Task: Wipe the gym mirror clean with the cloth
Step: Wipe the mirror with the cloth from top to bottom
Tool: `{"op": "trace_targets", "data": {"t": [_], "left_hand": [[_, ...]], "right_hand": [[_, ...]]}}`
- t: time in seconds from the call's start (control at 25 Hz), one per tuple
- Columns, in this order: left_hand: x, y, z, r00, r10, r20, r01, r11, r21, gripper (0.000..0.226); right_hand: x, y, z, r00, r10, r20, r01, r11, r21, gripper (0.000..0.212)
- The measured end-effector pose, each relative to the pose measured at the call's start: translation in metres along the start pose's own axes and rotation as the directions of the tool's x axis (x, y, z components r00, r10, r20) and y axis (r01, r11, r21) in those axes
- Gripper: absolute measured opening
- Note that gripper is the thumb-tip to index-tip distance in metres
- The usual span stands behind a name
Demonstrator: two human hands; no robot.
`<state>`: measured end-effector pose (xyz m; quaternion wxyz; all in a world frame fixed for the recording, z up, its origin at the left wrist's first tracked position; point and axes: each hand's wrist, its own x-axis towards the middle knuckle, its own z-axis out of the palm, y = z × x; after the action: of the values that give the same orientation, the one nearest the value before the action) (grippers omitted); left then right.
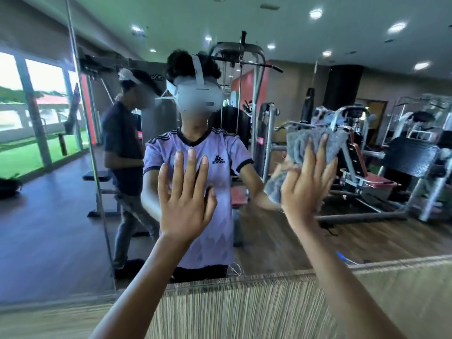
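Bright daylight floods from the large glass windows at left; round recessed ceiling lights glare; edges bend, slightly motion-blurred.

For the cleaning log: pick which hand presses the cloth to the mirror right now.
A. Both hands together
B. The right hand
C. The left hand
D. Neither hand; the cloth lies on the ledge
B. The right hand spreads its fingers over the grey cloth against the mirror, while the left hand is open and bare, with no cloth under it.

Grey cloth; lilac black-trimmed shirt reflected
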<state>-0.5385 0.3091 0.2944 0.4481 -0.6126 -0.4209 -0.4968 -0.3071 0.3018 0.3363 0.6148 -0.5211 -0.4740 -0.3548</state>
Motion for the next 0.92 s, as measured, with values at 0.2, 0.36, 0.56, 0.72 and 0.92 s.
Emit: {"op": "trace_targets", "data": {"t": [0.2,0.36,0.56,0.72,0.92], "left_hand": [[-0.011,-0.007,0.002,1.000,0.007,-0.001,-0.007,1.000,-0.029,0.055],[-0.040,-0.004,0.000,0.999,0.039,0.013,-0.039,0.999,-0.031,0.055],[-0.041,-0.002,0.002,0.999,0.031,0.010,-0.031,0.999,-0.023,0.056],[-0.044,-0.003,0.002,0.999,0.033,-0.004,-0.033,0.999,-0.037,0.055],[-0.044,-0.002,0.004,0.999,0.045,-0.008,-0.045,0.999,-0.002,0.059]], "right_hand": [[-0.108,-0.043,0.008,0.863,-0.483,0.146,0.482,0.875,0.048,0.051],[-0.116,0.059,-0.017,0.845,-0.454,0.283,0.476,0.879,-0.012,0.065],[-0.053,-0.005,0.009,0.993,0.110,-0.038,-0.109,0.994,0.031,0.049],[-0.159,-0.015,0.005,0.883,-0.419,0.210,0.422,0.906,0.037,0.048],[-0.134,0.098,-0.024,0.507,-0.792,0.340,0.847,0.532,-0.024,0.052]]}}
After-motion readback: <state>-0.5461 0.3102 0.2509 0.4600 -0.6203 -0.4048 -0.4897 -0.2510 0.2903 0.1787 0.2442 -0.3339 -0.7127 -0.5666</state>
